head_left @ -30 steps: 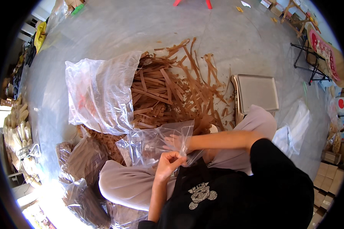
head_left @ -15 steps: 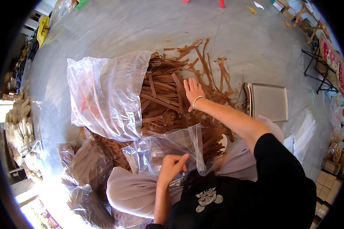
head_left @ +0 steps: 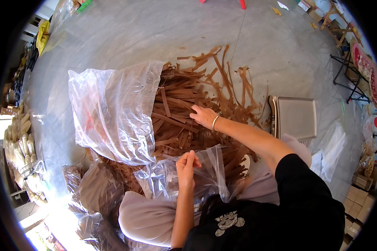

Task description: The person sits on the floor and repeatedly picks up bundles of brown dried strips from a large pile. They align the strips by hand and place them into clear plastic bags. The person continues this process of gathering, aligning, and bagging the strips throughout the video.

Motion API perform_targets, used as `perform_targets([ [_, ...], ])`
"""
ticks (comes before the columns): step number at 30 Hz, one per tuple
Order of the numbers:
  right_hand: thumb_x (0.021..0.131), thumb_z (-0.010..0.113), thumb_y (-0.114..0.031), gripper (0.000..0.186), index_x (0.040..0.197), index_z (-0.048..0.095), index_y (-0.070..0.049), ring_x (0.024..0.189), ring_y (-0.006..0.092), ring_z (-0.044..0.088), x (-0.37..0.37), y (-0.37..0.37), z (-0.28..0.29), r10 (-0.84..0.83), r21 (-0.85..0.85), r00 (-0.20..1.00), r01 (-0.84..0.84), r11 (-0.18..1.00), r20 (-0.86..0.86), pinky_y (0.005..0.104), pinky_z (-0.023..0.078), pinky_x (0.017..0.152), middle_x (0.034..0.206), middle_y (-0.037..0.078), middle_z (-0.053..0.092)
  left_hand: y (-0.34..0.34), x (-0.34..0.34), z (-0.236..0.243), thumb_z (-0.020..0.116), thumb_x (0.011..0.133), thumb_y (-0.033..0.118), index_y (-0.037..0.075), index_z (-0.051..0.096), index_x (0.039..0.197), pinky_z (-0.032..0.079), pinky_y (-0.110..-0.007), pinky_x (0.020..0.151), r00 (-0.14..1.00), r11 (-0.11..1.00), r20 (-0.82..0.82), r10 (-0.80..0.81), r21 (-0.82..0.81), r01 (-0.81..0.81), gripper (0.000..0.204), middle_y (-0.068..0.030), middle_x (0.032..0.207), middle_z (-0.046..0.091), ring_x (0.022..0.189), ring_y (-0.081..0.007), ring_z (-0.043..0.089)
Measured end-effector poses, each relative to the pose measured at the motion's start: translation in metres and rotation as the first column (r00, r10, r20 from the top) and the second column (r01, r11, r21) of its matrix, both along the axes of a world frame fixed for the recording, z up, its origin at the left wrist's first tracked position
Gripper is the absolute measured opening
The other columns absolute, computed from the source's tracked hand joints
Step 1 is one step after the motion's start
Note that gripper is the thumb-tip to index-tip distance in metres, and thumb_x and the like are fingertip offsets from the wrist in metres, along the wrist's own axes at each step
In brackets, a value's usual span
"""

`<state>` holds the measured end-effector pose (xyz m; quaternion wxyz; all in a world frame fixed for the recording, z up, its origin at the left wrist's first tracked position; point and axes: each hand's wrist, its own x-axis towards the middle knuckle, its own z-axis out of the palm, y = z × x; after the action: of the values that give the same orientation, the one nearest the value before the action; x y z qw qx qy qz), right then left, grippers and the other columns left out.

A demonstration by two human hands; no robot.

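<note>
My right hand (head_left: 201,117) is down among loose brown strips (head_left: 180,96), fingers bent round some of them. The strips spill from the mouth of a large translucent sack (head_left: 109,108) lying on its side. My left hand (head_left: 186,167) is raised above my lap, fingers curled together; I cannot make out whether anything is in them. Beside and beneath it a clear plastic bag (head_left: 207,175) lies crumpled over more strips.
A metal tray (head_left: 296,117) sits right of the pile. Wrapped brown bundles (head_left: 96,188) lie at my left knee, pale bundles (head_left: 21,146) farther left. A folding chair (head_left: 351,77), cardboard boxes (head_left: 357,201) and white plastic sheets (head_left: 330,150) line my right side.
My right hand left the clear bag, spread over the strip pile, then lowered with fingers bent into it. My left hand rose slightly and sits away from the bag's edge it was pinching.
</note>
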<state>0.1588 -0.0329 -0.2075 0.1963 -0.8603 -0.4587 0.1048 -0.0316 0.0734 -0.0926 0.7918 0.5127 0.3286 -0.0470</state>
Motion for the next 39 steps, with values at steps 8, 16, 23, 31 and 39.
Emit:
perform_targets([
  [8,0.083,0.06,-0.019,0.019,0.091,0.05,-0.005,0.072,0.0278,0.059,0.018,0.006,0.134,0.172,0.48,0.975,-0.085,0.873,-0.139,0.0372,0.049,0.065,0.083,0.011,0.055,0.005,0.037,0.017,0.072,0.072,0.001,0.003,0.031,0.133,0.032,-0.034,0.101,0.926,0.935,0.365,0.097,0.285,-0.211,0.073,-0.0137,0.129,0.044,0.119,-0.0223,0.044],
  [16,0.083,0.06,-0.016,0.048,0.129,0.046,-0.016,0.098,0.0271,0.057,-0.016,0.005,0.189,0.492,0.647,0.83,-0.227,0.728,-0.263,0.0344,0.05,0.083,0.129,0.018,0.037,0.001,0.05,-0.01,0.06,0.086,0.009,0.0,0.038,0.127,0.044,-0.031,0.09,0.949,0.974,0.315,-0.005,0.216,-0.067,0.048,-0.0114,0.107,0.052,0.096,-0.0204,0.054],
  [23,0.078,0.067,-0.019,0.074,0.132,0.024,0.007,0.116,0.0351,0.045,0.084,-0.056,0.054,-0.472,-0.199,0.842,0.431,0.88,-0.26,0.0379,0.042,0.097,0.126,0.026,0.04,0.007,0.057,-0.006,0.048,0.094,0.012,0.003,0.05,0.11,0.049,-0.041,0.082,0.869,0.908,0.28,0.408,-0.221,-0.356,0.019,-0.005,0.074,0.05,0.069,-0.0169,0.052],
  [31,0.067,0.078,-0.034,0.098,0.134,0.018,0.006,0.12,0.0359,0.041,0.007,-0.08,-0.058,-0.798,-0.537,0.602,0.682,0.495,0.028,0.0403,0.045,0.089,0.13,0.029,0.037,0.011,0.054,-0.02,0.051,0.093,0.013,0.003,0.05,0.112,0.049,-0.038,0.075,0.885,0.871,0.139,0.445,-0.296,-0.392,0.021,-0.0043,0.073,0.049,0.067,-0.0152,0.049],
  [39,0.075,0.069,-0.019,0.028,0.096,0.06,-0.003,0.089,0.0269,0.062,0.087,-0.13,-0.047,-0.63,-0.361,0.567,0.521,0.773,-0.531,0.0344,0.048,0.079,0.094,0.015,0.064,0.009,0.062,-0.015,0.05,0.092,0.01,0.001,0.051,0.112,0.049,-0.035,0.072,0.91,0.88,0.095,0.404,-0.311,-0.358,0.022,-0.0038,0.074,0.048,0.066,-0.0143,0.048],
])
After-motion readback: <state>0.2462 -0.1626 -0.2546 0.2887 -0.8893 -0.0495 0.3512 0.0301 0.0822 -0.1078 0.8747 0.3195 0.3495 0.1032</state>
